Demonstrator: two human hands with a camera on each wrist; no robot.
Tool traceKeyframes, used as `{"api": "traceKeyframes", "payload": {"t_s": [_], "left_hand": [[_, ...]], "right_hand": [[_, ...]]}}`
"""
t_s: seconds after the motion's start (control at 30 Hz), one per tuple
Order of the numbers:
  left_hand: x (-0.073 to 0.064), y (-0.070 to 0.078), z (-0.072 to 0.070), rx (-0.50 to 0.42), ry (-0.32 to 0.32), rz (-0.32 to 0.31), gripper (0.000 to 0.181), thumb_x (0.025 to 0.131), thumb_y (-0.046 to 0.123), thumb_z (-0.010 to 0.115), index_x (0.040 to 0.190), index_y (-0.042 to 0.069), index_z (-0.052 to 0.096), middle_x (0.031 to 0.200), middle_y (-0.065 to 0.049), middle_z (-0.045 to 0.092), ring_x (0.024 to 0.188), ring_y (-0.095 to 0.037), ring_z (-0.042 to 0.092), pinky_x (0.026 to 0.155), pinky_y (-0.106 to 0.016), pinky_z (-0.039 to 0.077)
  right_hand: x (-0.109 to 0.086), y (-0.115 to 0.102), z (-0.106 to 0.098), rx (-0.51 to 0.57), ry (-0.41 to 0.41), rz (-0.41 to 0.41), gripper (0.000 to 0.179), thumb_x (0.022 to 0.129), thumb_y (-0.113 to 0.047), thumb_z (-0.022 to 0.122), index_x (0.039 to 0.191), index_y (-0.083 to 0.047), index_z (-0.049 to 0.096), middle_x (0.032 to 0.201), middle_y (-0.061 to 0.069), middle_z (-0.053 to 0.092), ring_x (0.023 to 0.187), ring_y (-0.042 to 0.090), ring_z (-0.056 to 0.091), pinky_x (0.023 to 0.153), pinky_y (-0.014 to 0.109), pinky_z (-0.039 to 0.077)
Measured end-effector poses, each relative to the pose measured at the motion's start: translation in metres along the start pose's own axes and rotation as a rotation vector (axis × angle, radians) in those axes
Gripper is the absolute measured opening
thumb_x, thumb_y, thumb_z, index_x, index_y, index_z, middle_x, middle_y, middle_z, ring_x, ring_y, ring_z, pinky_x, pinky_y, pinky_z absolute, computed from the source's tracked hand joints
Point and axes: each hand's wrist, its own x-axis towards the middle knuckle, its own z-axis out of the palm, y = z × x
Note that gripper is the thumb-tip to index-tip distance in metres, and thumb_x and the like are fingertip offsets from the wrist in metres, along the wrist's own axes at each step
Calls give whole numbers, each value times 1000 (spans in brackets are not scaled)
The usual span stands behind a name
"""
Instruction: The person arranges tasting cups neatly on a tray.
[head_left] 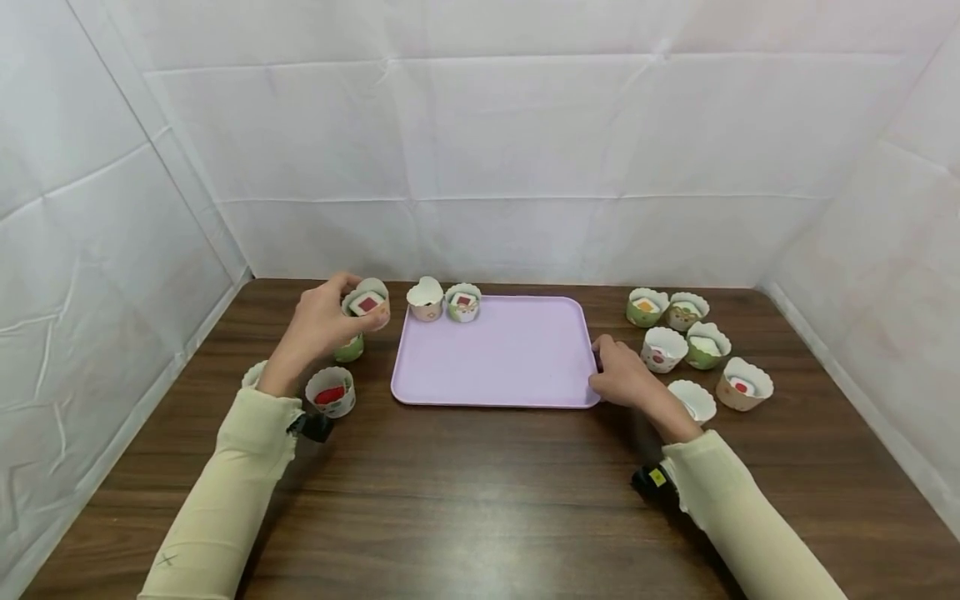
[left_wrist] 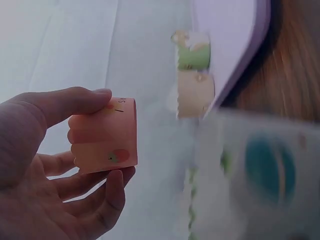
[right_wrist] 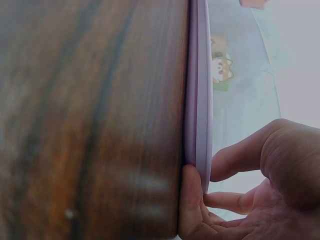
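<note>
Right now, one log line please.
left hand: holds cup | right hand: grips tray edge | on tray, far left: two other cups

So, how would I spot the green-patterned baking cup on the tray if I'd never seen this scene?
Find the lilac rectangular tray on the dark wooden table. At its far left corner, the green-patterned baking cup stands just right of a cream baking cup. A red-patched white piece shows inside; its green wall sets the cup apart.
</note>
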Motion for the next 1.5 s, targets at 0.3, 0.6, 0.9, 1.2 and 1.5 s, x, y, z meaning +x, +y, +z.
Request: {"api": "traceKeyframes", "payload": {"t_s": [0.3,0.6,0.9,1.2,1.5], "left_hand": [[19,25,25,47,-145,43,62,90,36,78,136,2,55,125,-19,66,101,-30,57,77,-35,47],[35,54,40,-3,-176,89,60,87,37,81,133,6,56,126,-16,65,107,-31,56,85,-41,52],[50,70,68,5,-164,175,53,89,34,79,128,5,57,110,-14,67,90,-26,58,67,-28,47],[71,92,90,18,-186,233,52,89,34,77,126,4,58,112,-13,66,92,-25,59,70,-28,50],[93,109,101,62,-220,249,54,86,32,80,128,4,61,117,-13,66,108,-27,55,87,-35,50]], "right_hand": [[-2,-1,2,9,15,2,54,83,-7,59,132,13,48,115,28,58,101,36,54,85,47,53],[2,0,0,15,17,4,54,84,-8,59,133,13,46,118,29,57,103,37,53,86,48,53],[1,0,3,18,9,5,55,84,-8,59,133,12,46,118,29,56,102,37,54,86,48,53],[0,-1,1,12,9,9,55,84,-7,59,134,13,46,118,30,56,102,37,53,86,49,53],[1,0,0,16,3,26,57,86,-8,59,137,12,44,123,31,56,104,37,53,88,49,54]]}}
